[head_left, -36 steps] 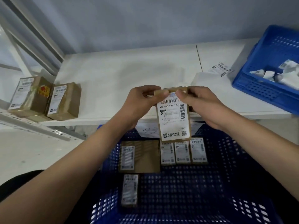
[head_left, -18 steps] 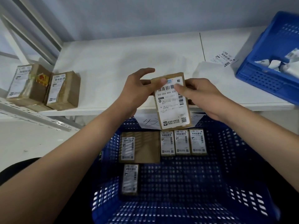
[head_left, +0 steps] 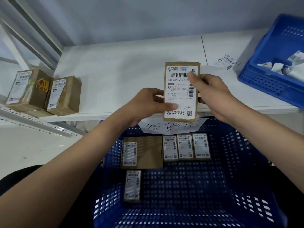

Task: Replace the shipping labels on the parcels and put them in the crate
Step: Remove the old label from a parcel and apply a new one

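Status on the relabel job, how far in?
Done: five labelled parcels lie in the crate. In hand: the left hand and right hand hold a labelled parcel above it. Left: two boxes wait on the shelf.

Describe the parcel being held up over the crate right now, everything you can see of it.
The held parcel is a small, flat, brown cardboard box, upright with its face toward the camera, above the far edge of the blue crate. A white shipping label covers nearly the whole face: barcode on top, the code 050-050-V05-220, printed text, a QR code at the bottom. The left hand grips its left edge, thumb pressing the lower label; the right hand grips the right edge, thumb near the barcode.
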